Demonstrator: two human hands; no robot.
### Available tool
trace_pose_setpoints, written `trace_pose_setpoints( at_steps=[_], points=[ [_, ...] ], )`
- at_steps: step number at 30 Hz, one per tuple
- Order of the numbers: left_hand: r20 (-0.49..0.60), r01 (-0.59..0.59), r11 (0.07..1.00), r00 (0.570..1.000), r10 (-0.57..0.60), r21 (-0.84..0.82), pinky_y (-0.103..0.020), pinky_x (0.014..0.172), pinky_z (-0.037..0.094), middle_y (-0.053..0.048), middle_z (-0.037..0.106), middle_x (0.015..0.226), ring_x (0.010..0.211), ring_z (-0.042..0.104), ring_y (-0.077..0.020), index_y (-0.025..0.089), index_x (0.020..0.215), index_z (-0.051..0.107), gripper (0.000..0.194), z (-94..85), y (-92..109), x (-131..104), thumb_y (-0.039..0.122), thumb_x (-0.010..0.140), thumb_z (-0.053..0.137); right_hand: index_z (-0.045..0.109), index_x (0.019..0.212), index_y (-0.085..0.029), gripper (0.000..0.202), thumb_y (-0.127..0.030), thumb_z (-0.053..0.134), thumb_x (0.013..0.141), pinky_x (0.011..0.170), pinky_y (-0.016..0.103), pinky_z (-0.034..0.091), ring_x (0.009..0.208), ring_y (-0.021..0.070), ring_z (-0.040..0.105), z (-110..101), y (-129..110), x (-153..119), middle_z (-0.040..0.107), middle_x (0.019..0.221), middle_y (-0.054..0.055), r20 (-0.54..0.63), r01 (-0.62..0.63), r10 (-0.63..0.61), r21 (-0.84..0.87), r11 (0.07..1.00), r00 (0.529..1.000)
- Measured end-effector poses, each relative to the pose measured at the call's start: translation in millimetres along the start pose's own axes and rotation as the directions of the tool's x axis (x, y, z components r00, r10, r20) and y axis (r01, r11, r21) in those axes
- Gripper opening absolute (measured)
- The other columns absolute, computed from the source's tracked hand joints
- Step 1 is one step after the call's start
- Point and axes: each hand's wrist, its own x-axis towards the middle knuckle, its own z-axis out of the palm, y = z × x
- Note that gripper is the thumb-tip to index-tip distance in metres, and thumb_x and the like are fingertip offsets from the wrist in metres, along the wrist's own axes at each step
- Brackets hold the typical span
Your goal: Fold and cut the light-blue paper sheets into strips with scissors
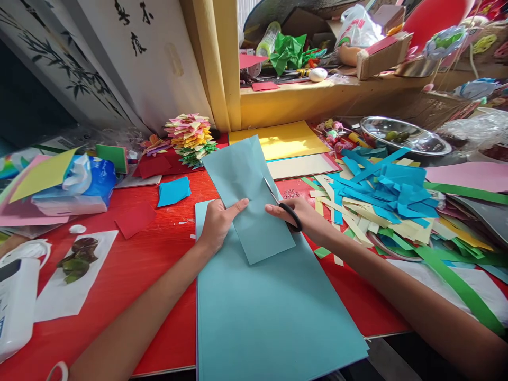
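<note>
My left hand (218, 225) pinches the left edge of a pale blue paper strip (264, 238), thumb on top. In my right hand (304, 214) is a pair of scissors (292, 214) with black handles, its blade tip over the right edge of the strip. My right thumb lies against the paper. I cannot tell whether the blades have cut into it. The strip is tilted and creased near its middle. Beneath it lies a stack of larger pale blue sheets (273, 317), reaching past the table's front edge.
On the right, a heap of blue paper scraps (389, 190) lies over cream and green strips, before a metal bowl (405, 136). Yellow sheets (281, 138) and folded paper pieces (190, 137) stand behind. To the left are a tissue pack (79, 185) and a white device (16, 307).
</note>
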Motion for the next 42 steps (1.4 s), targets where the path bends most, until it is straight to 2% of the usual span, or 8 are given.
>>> trace_pose_setpoints(
  at_steps=[3,7,12,17,22,28,35,42],
  points=[
    [-0.032,-0.006,0.999,0.999,0.007,0.038,-0.02,0.04,0.033,0.005,0.039,0.045,0.043,0.036,-0.0062,0.015,0.045,0.044,0.038,-1.1,-0.9,-0.2,0.035,0.056,0.075,0.033,0.055,-0.019,0.052,-0.062,0.059,0.066,0.041,0.023,0.014,0.047,0.0069,0.027,0.6,1.4,-0.5,0.027,0.053,-0.005,-0.01,0.039,-0.039,-0.007,0.999,0.999],
    [0.012,-0.003,0.999,1.0,0.003,0.047,-0.021,0.042,0.034,0.004,0.041,0.047,0.045,0.038,-0.0072,0.016,0.047,0.045,0.036,-1.0,0.3,-1.3,0.034,0.057,0.074,0.032,0.055,-0.019,0.052,-0.062,0.058,0.067,0.042,0.023,0.013,0.047,0.0068,0.026,2.3,0.0,-2.4,0.026,0.053,-0.005,-0.03,0.04,-0.04,-0.016,0.999,0.999],
    [0.006,-0.005,0.997,1.0,0.005,0.073,-0.019,0.038,0.027,0.006,0.03,0.044,0.041,0.027,-0.0041,0.016,0.045,0.037,0.044,0.4,3.7,-3.1,0.035,0.059,0.074,0.03,0.054,-0.019,0.055,-0.065,0.057,0.065,0.042,0.023,0.014,0.047,0.0061,0.024,4.9,-3.4,-3.7,0.024,0.053,-0.006,-0.056,0.065,-0.065,-0.013,0.998,0.996],
    [0.096,0.013,0.997,0.995,-0.02,0.07,-0.019,0.043,0.035,0.005,0.041,0.05,0.046,0.038,-0.0062,0.014,0.053,0.049,0.033,-0.2,5.5,-3.7,0.037,0.062,0.071,0.03,0.053,-0.019,0.054,-0.064,0.056,0.067,0.041,0.023,0.015,0.045,0.0059,0.026,5.2,-1.5,-2.3,0.023,0.051,-0.006,-0.077,0.069,-0.071,-0.029,0.997,0.995],
    [0.11,0.012,0.998,0.994,-0.019,0.06,-0.019,0.044,0.035,0.005,0.043,0.049,0.045,0.039,-0.0059,0.013,0.055,0.053,0.03,-0.7,4.8,-3.5,0.035,0.062,0.072,0.03,0.053,-0.019,0.052,-0.06,0.059,0.066,0.04,0.023,0.014,0.045,0.0059,0.026,4.5,-0.5,-2.2,0.023,0.052,-0.006,-0.091,0.092,-0.093,-0.019,0.996,0.992],
    [0.152,0.051,0.997,0.987,-0.058,0.054,-0.025,0.054,0.044,0.0,0.059,0.058,0.058,0.056,-0.0147,0.011,0.071,0.064,0.029,0.6,5.6,-4.8,0.037,0.061,0.072,0.026,0.054,-0.019,0.054,-0.059,0.061,0.066,0.041,0.022,0.013,0.046,0.0057,0.022,4.4,-0.9,-2.7,0.02,0.053,-0.006,-0.122,0.091,-0.089,0.011,0.996,0.989],
    [0.233,0.084,0.994,0.968,-0.099,0.071,-0.028,0.059,0.049,-0.003,0.065,0.068,0.066,0.061,-0.0188,0.012,0.08,0.066,0.031,-2.2,2.5,-3.6,0.038,0.065,0.07,0.024,0.056,-0.019,0.053,-0.055,0.061,0.069,0.041,0.023,0.013,0.048,0.006,0.021,5.6,0.3,-3.8,0.02,0.055,-0.006,-0.124,0.095,-0.092,0.021,0.995,0.988],
    [0.27,0.085,0.992,0.957,-0.107,0.092,-0.029,0.059,0.049,-0.003,0.064,0.069,0.069,0.062,-0.0202,0.012,0.082,0.065,0.031,-3.5,-0.8,-3.3,0.038,0.066,0.07,0.024,0.054,-0.02,0.053,-0.056,0.06,0.068,0.041,0.023,0.011,0.048,0.0059,0.02,6.0,-0.7,-3.2,0.02,0.054,-0.006,-0.157,0.115,-0.113,0.006,0.993,0.981]
  ],
)
